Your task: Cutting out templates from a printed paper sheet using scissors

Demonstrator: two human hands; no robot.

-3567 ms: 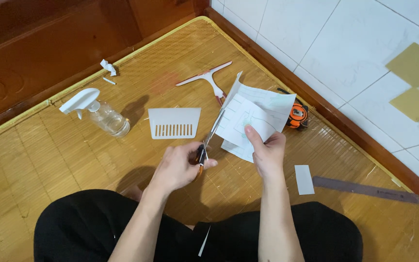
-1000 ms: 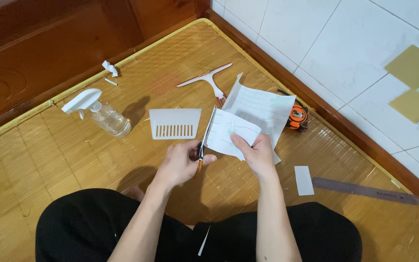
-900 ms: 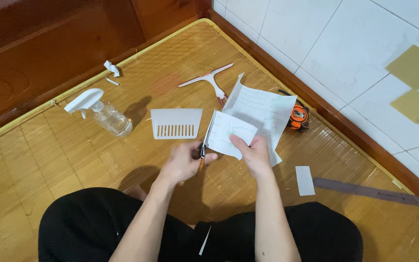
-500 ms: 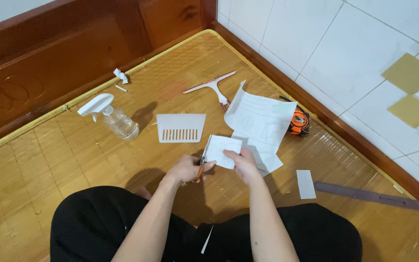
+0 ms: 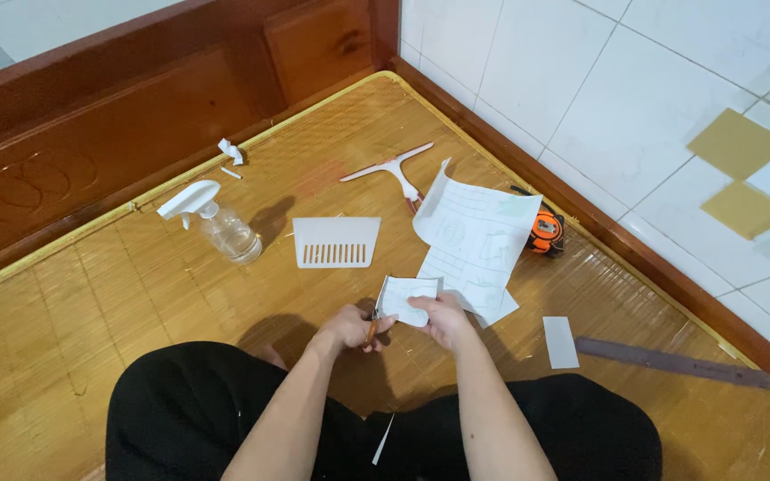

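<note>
As I look down over the bamboo mat (image 5: 91, 294), my left hand (image 5: 349, 326) grips orange-handled scissors (image 5: 372, 330) and my right hand (image 5: 443, 321) pinches a small paper piece (image 5: 407, 298), just before the large sheet (image 5: 479, 240).

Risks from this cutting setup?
1. The right hand pinches the small paper piece right beside the scissors in the left hand, so its fingers might get nicked.
2. The piece curls, so the cut may wander.
3. The large sheet lies loose beside it and could get snagged.
</note>
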